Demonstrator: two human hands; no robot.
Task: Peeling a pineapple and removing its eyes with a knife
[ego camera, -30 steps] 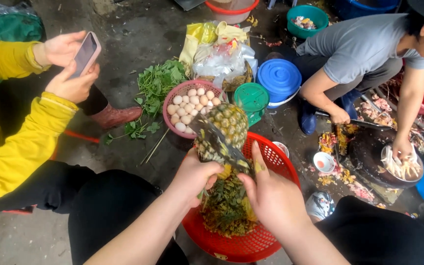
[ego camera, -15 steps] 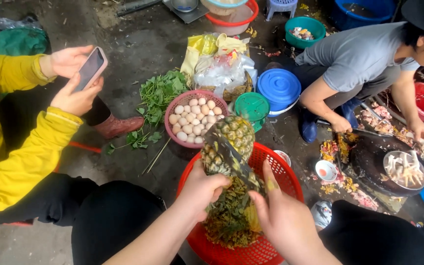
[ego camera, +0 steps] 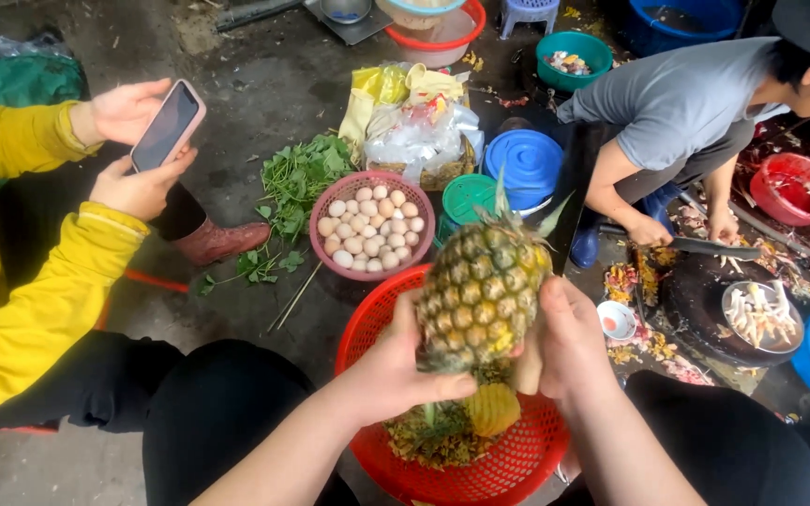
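Pineapple (ego camera: 480, 295) held upright over a red basket (ego camera: 517, 464), its long axis running nearly vertical and tilted slightly to the right, with the leafy crown pointing up and away from the camera. The fruit is gripped low on its left flank by the left hand (ego camera: 396, 365), whose fingers are wrapped under the base. The right hand (ego camera: 569, 342) is closed against the lower right side of the pineapple; a dark blade (ego camera: 569, 201) is seen rising beside the fruit, and it appears to be held by that hand, though the grip itself is hidden. Both hands lie below the middle of the pineapple and about equally near to it.

Beneath the pineapple, peel and a cut piece (ego camera: 494, 409) are collected in the red basket. Up and left of the pineapple, a pink basket of eggs (ego camera: 371, 225) is set on the floor, with green leaves (ego camera: 302, 178) further left. Directly above the pineapple, a small green lid (ego camera: 469, 197) and a round blue lid (ego camera: 529, 164) are seen, and behind these a heap of clear and yellow plastic bags (ego camera: 419, 122); no label can be read.

Left of the pineapple, a phone (ego camera: 167, 126) is held by a person in yellow sleeves (ego camera: 39, 309). To its right, a person in a grey shirt (ego camera: 682, 98) is bent over a dark chopping board (ego camera: 705, 300).
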